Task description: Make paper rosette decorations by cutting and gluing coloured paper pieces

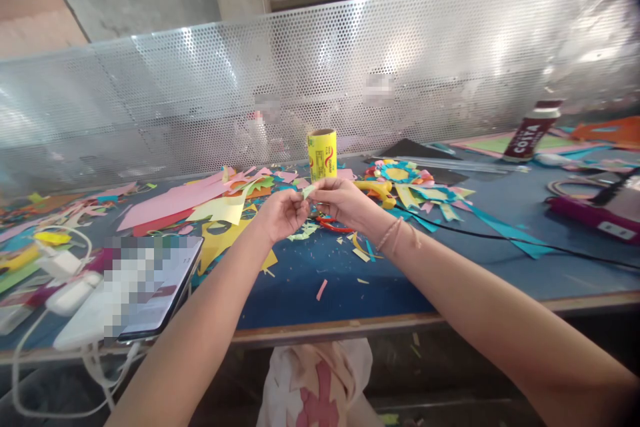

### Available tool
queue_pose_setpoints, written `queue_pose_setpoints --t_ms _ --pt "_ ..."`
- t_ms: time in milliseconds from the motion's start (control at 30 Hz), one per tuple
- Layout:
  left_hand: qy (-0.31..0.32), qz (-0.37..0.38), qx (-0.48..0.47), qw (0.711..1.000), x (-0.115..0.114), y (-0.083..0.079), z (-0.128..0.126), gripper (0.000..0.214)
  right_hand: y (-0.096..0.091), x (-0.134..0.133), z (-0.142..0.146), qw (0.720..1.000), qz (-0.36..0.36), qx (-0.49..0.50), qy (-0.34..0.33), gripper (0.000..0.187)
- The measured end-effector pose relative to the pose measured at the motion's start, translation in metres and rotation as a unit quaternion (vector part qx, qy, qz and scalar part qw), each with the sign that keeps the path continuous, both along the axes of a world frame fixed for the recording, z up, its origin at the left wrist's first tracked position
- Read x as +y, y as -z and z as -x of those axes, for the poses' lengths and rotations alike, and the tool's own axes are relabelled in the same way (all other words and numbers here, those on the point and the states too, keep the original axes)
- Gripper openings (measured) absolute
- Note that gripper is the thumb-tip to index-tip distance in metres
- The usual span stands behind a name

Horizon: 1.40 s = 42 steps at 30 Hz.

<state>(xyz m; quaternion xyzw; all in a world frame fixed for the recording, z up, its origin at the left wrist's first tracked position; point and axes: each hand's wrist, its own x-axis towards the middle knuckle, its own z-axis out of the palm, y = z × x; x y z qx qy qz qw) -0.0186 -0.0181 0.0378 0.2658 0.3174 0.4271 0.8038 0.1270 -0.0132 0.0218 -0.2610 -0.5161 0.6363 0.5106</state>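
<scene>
Close together over the blue table, my left hand [283,215] and my right hand [340,199] both pinch a small pale green piece of paper [309,191]. Just behind them stands a yellow cardboard tape roll [323,153] with printing on it. Red-handled scissors [334,224] lie under my right hand, partly hidden by it. To the right of that hand is a yellow tool handle [377,191], its kind unclear. A paper flower rosette [400,173] in yellow, blue and pink rests beyond it.
Pink paper sheets [175,199] and yellow cut paper [220,243] lie left. A phone [163,287] and white cables [25,373] sit at the front left edge. A Costa bottle [533,130], a black cord [480,235] and a purple power strip [595,217] are right. A perforated metal screen [200,100] rises behind.
</scene>
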Motion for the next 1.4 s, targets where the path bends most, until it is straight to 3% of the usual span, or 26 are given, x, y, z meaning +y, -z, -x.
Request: queue_pose_setpoints --t_ms 200,367,433,700,1200,1300,1400 --pt "-0.002 -0.062 0.070 0.996 -0.001 0.003 0.000 0.009 0.000 0.000 0.003 0.997 -0.046 -0.046 0.049 0.022" --pt "-0.081 -0.259 0.096 0.958 0.003 0.012 -0.002 0.013 0.003 0.006 0.002 0.990 -0.085 -0.088 0.075 0.023" --pt "-0.091 -0.303 0.084 0.945 0.004 0.015 -0.003 0.017 0.003 0.006 0.002 0.988 -0.095 -0.087 0.085 0.023" --pt "-0.051 -0.232 -0.010 0.971 0.002 0.015 -0.006 0.019 0.000 -0.001 0.007 0.984 -0.142 -0.059 0.084 0.024" --pt "-0.056 -0.243 0.032 0.968 0.004 0.017 -0.005 0.019 0.002 -0.002 0.007 0.991 -0.087 -0.021 0.099 0.024" --pt "-0.121 -0.326 0.092 0.933 0.007 0.019 -0.004 0.016 0.002 -0.001 0.007 0.990 -0.076 -0.040 0.110 0.022" --pt "-0.203 -0.469 0.203 0.835 0.007 0.018 -0.001 0.009 0.002 0.000 0.008 0.989 -0.075 -0.061 0.111 0.020"
